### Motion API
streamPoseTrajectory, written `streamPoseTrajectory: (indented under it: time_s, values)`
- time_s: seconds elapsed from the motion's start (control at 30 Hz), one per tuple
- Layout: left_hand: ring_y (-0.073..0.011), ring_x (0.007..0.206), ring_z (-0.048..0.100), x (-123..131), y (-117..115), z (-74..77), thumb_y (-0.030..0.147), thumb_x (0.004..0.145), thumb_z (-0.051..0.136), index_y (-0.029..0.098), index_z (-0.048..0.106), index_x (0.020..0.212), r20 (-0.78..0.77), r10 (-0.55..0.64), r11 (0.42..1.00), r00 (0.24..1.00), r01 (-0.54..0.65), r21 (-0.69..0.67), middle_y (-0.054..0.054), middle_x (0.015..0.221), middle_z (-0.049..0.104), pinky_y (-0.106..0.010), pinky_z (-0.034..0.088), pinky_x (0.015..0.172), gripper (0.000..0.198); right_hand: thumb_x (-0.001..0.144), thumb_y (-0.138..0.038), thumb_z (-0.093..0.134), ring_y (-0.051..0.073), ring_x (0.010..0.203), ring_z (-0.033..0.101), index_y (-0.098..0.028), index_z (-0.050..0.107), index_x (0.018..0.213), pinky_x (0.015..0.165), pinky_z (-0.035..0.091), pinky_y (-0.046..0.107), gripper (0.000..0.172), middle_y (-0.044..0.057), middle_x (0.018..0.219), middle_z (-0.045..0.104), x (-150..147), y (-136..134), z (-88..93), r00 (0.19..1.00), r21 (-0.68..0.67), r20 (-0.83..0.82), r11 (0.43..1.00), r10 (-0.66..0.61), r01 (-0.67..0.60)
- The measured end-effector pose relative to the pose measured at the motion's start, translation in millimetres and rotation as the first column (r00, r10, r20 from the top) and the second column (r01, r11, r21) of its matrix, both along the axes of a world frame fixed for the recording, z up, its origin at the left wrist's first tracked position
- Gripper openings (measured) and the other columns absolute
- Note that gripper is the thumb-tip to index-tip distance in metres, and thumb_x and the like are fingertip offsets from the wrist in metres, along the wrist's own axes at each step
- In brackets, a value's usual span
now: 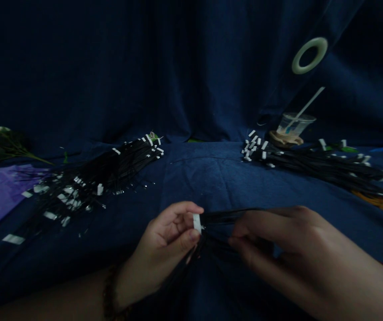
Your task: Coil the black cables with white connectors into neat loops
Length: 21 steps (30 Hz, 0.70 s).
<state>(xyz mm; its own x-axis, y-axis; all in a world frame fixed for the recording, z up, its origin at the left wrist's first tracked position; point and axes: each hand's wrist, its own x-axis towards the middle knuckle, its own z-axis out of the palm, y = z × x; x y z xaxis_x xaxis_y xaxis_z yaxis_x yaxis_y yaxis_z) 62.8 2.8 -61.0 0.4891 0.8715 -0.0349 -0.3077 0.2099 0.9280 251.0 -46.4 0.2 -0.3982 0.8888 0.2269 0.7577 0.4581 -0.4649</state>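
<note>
Dark blue cloth is lying below and hanging behind.
A purple sheet is lying left of a cord pile; the left hand is pinching a white tag, black cords running toward the right hand, its fingers curling, whether clamped I cannot tell; beyond, a clear cup is holding a white stick.

Left hand at lower centre, fingers curled toward thumb, right hand at lower right, bent fingertips pointing left.
</note>
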Motion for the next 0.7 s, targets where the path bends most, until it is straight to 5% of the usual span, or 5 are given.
streamPoseTrajectory:
  time_s: [0.23, 0.43, 0.7]
  values:
    - [-0.0052, 0.053, 0.054, -1, -3, 1.6, 0.017, 0.077, 0.06, 0.02, 0.058, 0.095, -0.041, -0.038, 0.997, 0.998, 0.04, 0.059, 0.003, 0.069, 0.055, -0.013, 0.041, 0.045, 0.018, 0.082, -0.017, 0.045, 0.01, 0.049, 0.05, -0.022, 0.055, 0.077, 0.047, 0.033, 0.023, 0.013, -0.004, 0.062, 0.056, -3, -2, -1.4, 0.997, 0.137, 0.067, 0.99, -0.042, 0.032]
    - [-0.006, 0.056, 0.053, 1, -5, -0.4, 0.017, 0.077, 0.061, 0.021, 0.058, 0.097, -0.064, -0.031, 0.996, 0.997, 0.037, 0.087, 0.001, 0.073, 0.056, -0.014, 0.043, 0.047, 0.02, 0.084, -0.013, 0.046, 0.013, 0.058, 0.05, -0.018, 0.054, 0.076, 0.054, 0.035, 0.026, 0.013, -0.001, 0.067, 0.055, -12, 1, -10.4, 0.993, 0.324, 0.11, 0.944, 0.032, -0.066]
    - [-0.0075, 0.063, 0.053, 1, -7, -1.6, 0.015, 0.077, 0.059, 0.023, 0.06, 0.095, -0.084, -0.011, 0.995, 0.996, 0.019, 0.097, 0.001, 0.075, 0.058, -0.016, 0.047, 0.055, 0.02, 0.083, -0.009, 0.044, 0.013, 0.057, 0.046, -0.015, 0.052, 0.072, 0.053, 0.033, 0.026, 0.015, 0.0, 0.067, 0.054, -16, 3, -16.3, 0.994, 0.343, 0.084, 0.934, 0.075, -0.099]
